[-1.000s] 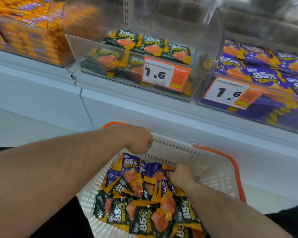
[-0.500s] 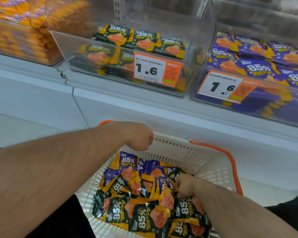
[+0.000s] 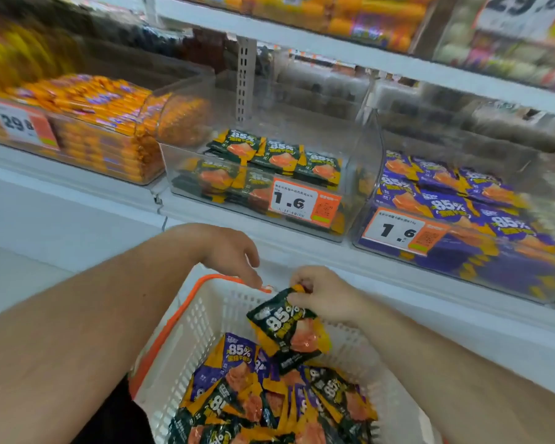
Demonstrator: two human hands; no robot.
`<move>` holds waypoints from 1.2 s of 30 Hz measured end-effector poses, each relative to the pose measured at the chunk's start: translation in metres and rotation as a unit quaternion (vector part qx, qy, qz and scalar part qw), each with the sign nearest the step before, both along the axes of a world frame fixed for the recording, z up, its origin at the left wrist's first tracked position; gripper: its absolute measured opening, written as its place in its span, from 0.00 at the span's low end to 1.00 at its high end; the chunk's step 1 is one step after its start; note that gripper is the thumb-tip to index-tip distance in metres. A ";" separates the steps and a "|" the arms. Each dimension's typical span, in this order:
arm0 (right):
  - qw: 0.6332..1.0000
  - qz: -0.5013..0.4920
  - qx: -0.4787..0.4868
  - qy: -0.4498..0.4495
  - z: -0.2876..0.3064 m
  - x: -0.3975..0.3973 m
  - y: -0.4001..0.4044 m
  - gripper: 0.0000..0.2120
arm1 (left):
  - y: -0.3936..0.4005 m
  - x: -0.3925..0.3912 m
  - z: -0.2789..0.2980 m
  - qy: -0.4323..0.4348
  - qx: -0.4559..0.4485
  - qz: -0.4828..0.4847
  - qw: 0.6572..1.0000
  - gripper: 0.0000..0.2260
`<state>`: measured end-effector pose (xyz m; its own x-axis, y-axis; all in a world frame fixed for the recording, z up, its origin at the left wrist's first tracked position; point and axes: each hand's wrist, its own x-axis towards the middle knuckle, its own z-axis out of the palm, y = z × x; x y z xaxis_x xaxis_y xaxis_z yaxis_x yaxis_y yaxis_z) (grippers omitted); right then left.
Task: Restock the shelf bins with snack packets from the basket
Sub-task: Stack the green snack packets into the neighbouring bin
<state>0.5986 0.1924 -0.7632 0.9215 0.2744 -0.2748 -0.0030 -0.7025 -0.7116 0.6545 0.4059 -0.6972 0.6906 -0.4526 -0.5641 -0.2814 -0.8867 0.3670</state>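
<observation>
A white metal shelf [image 3: 87,200] runs across the background, its smooth front edge carrying three clear hard-plastic bins. The left bin [image 3: 77,145] is packed with glossy orange wrappers and is blurred. The middle bin [image 3: 362,174], with its curved transparent walls, holds flat dark-green packets [image 3: 276,157] in rows, lying toward its front edge behind an orange-and-white price tag [image 3: 303,203] reading 1.6. The right bin [image 3: 462,270] holds purple packets [image 3: 446,203] behind a matching tag [image 3: 401,232].

Below the shelf edge stands a white perforated plastic basket [image 3: 212,322] with an orange handle [image 3: 170,325] lying along its left rim. A loose heap of crinkled foil snack packets [image 3: 269,402], purple, dark green and yellow, fills its near part.

The right hand [image 3: 327,296] is over the far rim of the basket, its fingers [image 3: 297,285] curled and pinching the top corner of one dark-green packet [image 3: 285,328], which hangs tilted beneath them, clear above the heap. The left hand [image 3: 228,251] is at the far-left corner of the basket, fingers loosely extended downward and holding nothing, their tips at the rim near the handle's end.
</observation>
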 end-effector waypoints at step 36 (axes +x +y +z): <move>0.938 -0.311 0.063 -0.135 0.171 0.095 0.013 0.03 | -0.002 0.005 0.039 -0.360 -0.267 0.218 0.867 0.23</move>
<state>0.6936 0.2053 -0.5925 0.9452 -0.3263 -0.0088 -0.1925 -0.5353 -0.8224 0.6599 0.4041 -0.6580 0.9478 -0.1244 0.2936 -0.2891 -0.7239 0.6264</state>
